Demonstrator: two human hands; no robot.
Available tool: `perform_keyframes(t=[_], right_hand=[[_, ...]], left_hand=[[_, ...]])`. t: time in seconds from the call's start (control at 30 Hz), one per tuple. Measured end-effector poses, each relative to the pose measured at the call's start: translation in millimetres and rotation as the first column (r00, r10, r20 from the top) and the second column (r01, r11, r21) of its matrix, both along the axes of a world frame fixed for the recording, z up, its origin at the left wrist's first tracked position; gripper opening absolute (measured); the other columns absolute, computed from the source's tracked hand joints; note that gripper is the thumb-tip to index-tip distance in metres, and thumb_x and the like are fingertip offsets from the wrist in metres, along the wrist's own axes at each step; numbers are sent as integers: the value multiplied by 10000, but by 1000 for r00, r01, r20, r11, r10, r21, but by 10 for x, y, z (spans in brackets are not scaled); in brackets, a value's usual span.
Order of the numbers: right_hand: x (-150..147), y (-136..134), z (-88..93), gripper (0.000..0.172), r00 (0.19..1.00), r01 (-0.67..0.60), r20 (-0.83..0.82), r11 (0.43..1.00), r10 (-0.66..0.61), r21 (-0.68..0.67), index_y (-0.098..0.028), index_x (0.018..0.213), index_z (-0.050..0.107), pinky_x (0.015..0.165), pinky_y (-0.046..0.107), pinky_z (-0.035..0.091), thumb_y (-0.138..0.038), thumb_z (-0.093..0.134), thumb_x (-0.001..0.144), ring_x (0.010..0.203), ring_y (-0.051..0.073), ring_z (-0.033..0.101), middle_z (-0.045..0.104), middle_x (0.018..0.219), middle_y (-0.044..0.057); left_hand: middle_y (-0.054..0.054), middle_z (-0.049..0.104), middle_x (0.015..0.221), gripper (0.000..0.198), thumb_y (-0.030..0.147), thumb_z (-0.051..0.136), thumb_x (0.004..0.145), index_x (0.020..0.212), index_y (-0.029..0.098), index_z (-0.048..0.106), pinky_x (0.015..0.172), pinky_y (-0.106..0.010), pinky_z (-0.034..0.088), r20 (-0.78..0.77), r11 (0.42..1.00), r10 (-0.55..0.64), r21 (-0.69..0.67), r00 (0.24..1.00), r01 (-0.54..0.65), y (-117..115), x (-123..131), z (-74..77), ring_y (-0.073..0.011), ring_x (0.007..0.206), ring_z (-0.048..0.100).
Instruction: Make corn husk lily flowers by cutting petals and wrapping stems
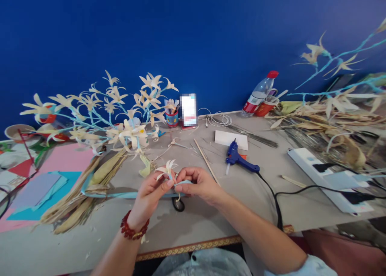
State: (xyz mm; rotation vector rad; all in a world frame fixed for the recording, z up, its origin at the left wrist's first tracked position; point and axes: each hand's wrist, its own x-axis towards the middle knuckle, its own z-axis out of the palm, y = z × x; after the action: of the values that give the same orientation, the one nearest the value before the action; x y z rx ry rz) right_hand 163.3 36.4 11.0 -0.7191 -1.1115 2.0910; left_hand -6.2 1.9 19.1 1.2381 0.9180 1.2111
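Between thumb and fingers, my left hand [153, 189] pinches a cream husk flower [167, 169] by its base, petals pointing up. Close beside it, my right hand [199, 183] grips a light blue strip [183, 182] against the flower's stem. A longer run of that light blue strip [117, 195] trails left across the table. Just below my hands lie black scissors [178, 205], only a handle ring showing. The stem is mostly hidden by my fingers.
Husk flower branches [120, 115] stand at left, beside dried husks [75, 199] and coloured paper [68, 159]. A blue glue gun [241, 157], its cord running right, lies near a power strip [322, 179]. Behind are a plastic bottle [257, 95] and wires [256, 136].
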Motion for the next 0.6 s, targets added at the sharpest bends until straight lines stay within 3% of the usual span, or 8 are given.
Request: perform_keyframes(t=[0.33, 0.6], right_hand=[[17, 0, -17, 324, 1000, 18, 19, 1000, -18, 22, -143, 683, 596, 427, 171, 280, -340, 838, 596, 450, 36, 388, 583, 614, -39], [5, -28, 5, 345, 993, 104, 49, 985, -112, 141, -152, 669, 573, 467, 191, 236, -397, 813, 625, 475, 49, 349, 495, 545, -65]], left_hand=[[-42, 641, 886, 77, 237, 641, 827, 833, 188, 699, 808, -282, 449, 119, 989, 47, -143, 992, -30, -18, 28, -139, -178, 887, 566], [0, 629, 798, 80, 226, 723, 755, 781, 182, 661, 747, -230, 447, 116, 982, 141, -144, 983, -123, -9, 101, -103, -126, 770, 554]])
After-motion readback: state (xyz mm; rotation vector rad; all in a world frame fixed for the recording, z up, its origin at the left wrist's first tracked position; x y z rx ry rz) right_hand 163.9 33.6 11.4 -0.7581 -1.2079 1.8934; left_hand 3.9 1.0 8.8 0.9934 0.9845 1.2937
